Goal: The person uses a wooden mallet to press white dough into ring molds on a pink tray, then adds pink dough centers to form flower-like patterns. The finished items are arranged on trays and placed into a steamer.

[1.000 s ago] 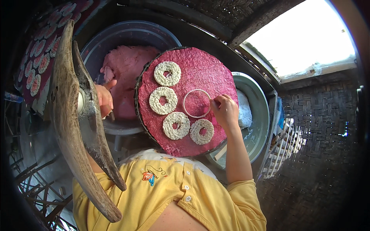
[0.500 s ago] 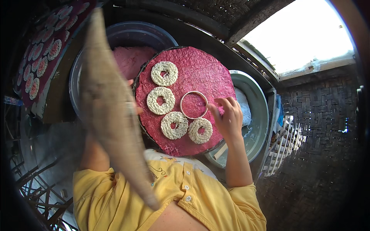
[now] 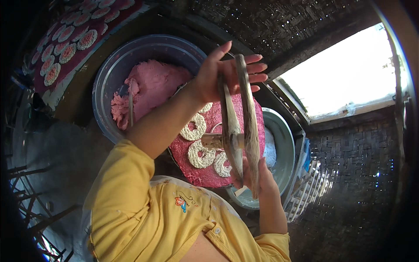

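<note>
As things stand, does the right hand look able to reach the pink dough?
Probably not directly: in this view, the wooden tool and left forearm lie between the right hand and the pink dough.

Two bare hands showing: left hand (image 3: 212, 80), right hand (image 3: 264, 178). Two long, grey-brown, tapering wooden bars (image 3: 250, 122) standing side by side; one light-brown wooden cylinder (image 3: 212, 140) crossing them. Four cream, rope-textured rings (image 3: 193, 132) lying on one round, magenta-covered tray (image 3: 196, 178); one thin, pale hoop (image 3: 214, 128) peeking out. Two round basins showing: one dark blue (image 3: 103, 118), one grey-green (image 3: 290, 161). Over a dozen pink-centred white rounds (image 3: 68, 53) crowding upper left, exact number staying unclear.
</note>
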Demonstrator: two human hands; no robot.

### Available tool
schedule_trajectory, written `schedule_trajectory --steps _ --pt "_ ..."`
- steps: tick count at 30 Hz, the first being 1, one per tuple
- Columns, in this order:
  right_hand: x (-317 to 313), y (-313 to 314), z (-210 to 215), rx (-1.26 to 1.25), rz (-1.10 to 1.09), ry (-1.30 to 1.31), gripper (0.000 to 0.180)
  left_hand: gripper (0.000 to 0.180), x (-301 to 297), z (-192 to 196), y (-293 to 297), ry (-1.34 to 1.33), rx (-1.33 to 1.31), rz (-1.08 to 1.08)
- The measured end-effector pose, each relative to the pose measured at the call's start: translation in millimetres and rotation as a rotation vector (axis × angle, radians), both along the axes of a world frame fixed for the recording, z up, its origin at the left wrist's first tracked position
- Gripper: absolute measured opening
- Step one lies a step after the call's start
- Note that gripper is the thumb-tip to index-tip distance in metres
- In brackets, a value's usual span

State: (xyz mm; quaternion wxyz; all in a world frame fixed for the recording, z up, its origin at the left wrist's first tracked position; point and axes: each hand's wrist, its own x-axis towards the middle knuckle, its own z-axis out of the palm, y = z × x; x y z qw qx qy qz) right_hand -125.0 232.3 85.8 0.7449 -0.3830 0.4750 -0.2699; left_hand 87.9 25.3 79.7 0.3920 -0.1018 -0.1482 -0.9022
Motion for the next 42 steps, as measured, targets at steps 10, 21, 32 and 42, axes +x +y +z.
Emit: schedule_trajectory --steps 10,21,32,42 --pt "-51.5 -22.3 8.9 0.112 0.025 0.206 0.085 0.065 -53.2 -46.8 -8.0 -0.066 0.194 0.146" --pt "-39.2 -41.5 -21.6 0.036 -0.168 0.292 0.061 0.061 -26.2 -53.4 -30.7 -0.027 0.127 0.217" --pt "-49.1 -43.0 16.4 -0.04 -0.057 0.445 0.057 0.061 -57.2 -50.7 -21.6 -0.047 0.271 0.239" --pt "-27.3 -22.9 2.7 -0.023 -0.009 0.458 0.055 0.062 -33.7 -41.8 4.9 -0.204 0.355 0.276"
